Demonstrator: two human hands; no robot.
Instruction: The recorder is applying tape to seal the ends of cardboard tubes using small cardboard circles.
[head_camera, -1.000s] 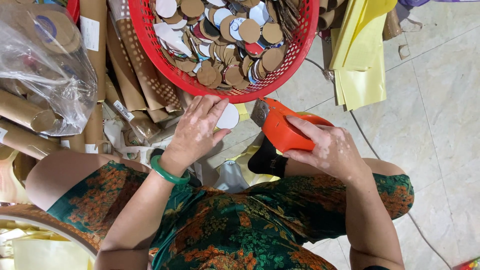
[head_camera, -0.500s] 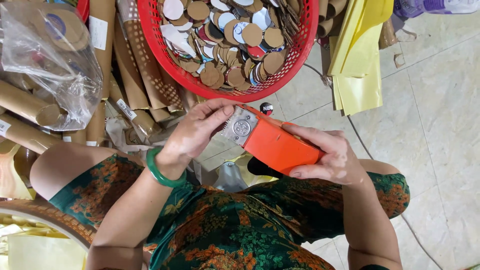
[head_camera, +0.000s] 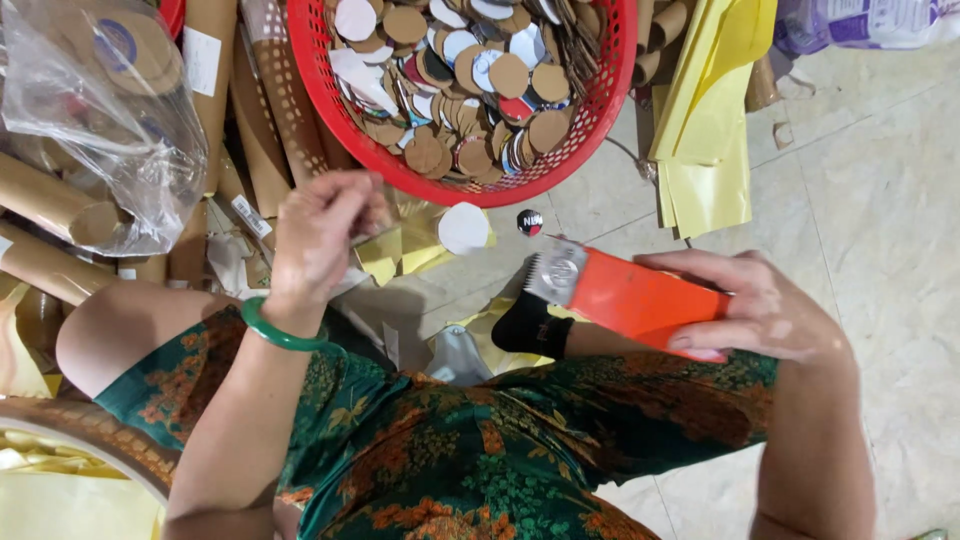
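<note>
Head view:
- Red mesh basket (head_camera: 600, 120) – sitting at top centre, holding a heap of round card discs (head_camera: 470, 80), brown, white & a few coloured, lying flat & overlapping.
- Clear plastic bag (head_camera: 110, 130) – lying top left, w/ cardboard tubes (head_camera: 50, 200) showing thru & beside it.
- Right hand (head_camera: 760, 310) – gripping an orange tape dispenser (head_camera: 630, 295), fingers wrapping round the body; toothed metal end pointing left, hanging over the lap, well apart from the basket.
- Left hand (head_camera: 320, 235) – hovering just below the basket rim, fingertips bunching together in a pinch; what it's pinching, can't tell. Green bangle (head_camera: 280, 335) sitting on its wrist.
- White disc (head_camera: 463, 228) & small dark round badge (head_camera: 529, 222) – lying on the floor btwn basket & dispenser.
- Yellow sheets (head_camera: 705, 140) – lying stacked to the right of the basket.
- Surface – pale tiled floor (head_camera: 880, 180); person sitting on it, green floral garment (head_camera: 450, 450) filling the lower frame.
</note>
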